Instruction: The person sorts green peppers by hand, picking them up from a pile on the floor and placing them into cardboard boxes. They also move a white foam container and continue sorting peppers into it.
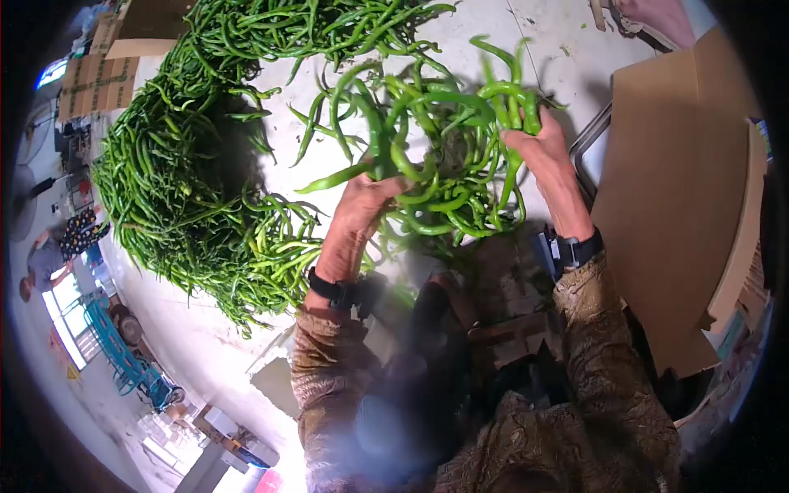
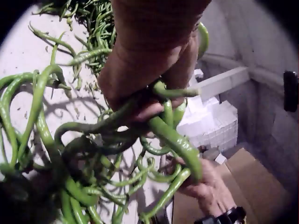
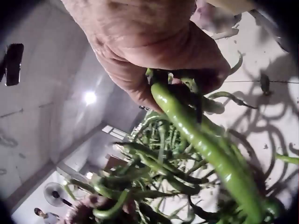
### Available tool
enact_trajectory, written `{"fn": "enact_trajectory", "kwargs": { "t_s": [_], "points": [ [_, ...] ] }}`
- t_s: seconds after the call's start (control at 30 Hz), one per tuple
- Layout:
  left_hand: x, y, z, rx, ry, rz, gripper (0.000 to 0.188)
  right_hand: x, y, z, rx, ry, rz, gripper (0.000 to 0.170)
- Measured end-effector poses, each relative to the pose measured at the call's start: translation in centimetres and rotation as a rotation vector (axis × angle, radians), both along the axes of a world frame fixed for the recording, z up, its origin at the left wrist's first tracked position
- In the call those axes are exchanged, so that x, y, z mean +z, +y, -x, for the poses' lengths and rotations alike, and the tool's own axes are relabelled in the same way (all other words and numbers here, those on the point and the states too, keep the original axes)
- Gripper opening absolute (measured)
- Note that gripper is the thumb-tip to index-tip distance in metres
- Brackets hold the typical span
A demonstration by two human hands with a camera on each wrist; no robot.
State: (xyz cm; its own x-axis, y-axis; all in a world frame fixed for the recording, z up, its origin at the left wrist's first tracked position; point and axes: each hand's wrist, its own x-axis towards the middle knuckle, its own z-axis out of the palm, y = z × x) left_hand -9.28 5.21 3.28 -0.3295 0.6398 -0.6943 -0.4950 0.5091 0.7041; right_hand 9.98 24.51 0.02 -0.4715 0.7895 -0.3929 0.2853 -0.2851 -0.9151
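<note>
Long green peppers (image 1: 444, 205) lie in a loose heap on the pale surface between and under the two hands. The left hand (image 1: 362, 205) has its fingers curled round a bunch of peppers (image 2: 175, 140), which stick out on both sides of it. On the right, the other hand (image 1: 542, 152) grips several peppers (image 3: 201, 140) between thumb and fingers, their ends pointing up and away in the head view. Both bunches are held above the heap, apart from each other.
A large pile of green peppers (image 1: 156, 172) curves along the left and far side. At the right stands an open cardboard box (image 1: 674, 197), beside a metal-edged tray (image 1: 593, 152). Another person (image 1: 45, 263) is at the far left, near a turquoise cart (image 1: 119, 353).
</note>
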Motion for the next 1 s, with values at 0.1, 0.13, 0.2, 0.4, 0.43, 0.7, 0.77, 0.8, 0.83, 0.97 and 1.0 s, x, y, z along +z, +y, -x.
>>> {"fn": "enact_trajectory", "kwargs": {
  "t_s": [0.1,0.13,0.2,0.4,0.43,0.7,0.77,0.8,0.83,0.97,1.0],
  "points": [
    [2.6,0.3,-1.1,0.123,-0.106,-0.195,0.034,3.5,-0.8,-0.1,-0.086,0.011,-0.195,0.035],
    [2.7,-0.4,-0.9,0.128,-0.119,-0.154,0.036,3.7,-1.2,-0.2,-0.05,-0.032,-0.262,0.035],
    [4.7,-0.3,-1.5,0.09,-0.126,-0.163,0.043,5.3,-2.1,0.2,-0.005,-0.096,-0.291,0.037],
    [13.7,0.9,-4.6,-0.06,-0.033,-0.333,0.065,13.0,-6.8,2.0,0.239,-0.089,-0.78,0.045],
    [14.6,1.0,-5.0,-0.104,0.026,-0.365,0.069,14.0,-7.6,2.3,0.259,-0.1,-0.897,0.048],
    [24.6,0.0,-7.6,0.092,0.126,-0.404,0.049,23.7,-12.4,-0.4,0.445,0.069,-1.154,0.043],
    [26.6,-0.6,-7.9,0.213,0.148,-0.385,0.038,25.9,-13.0,-1.4,0.459,0.14,-1.16,0.051],
    [26.9,-0.9,-7.9,0.228,0.186,-0.409,0.036,26.8,-13.3,-1.9,0.478,0.2,-1.161,0.06],
    [27.3,-1.1,-7.9,0.243,0.224,-0.434,0.035,27.5,-13.6,-2.4,0.474,0.21,-1.167,0.06],
    [28.6,-2.5,-9.7,0.253,0.193,-0.438,0.034,29.2,-14.2,-4.5,0.475,0.249,-1.189,0.053],
    [28.1,-3.0,-10.0,0.288,0.156,-0.461,0.034,29.7,-14.1,-5.3,0.486,0.337,-1.165,0.047]
  ]
}}
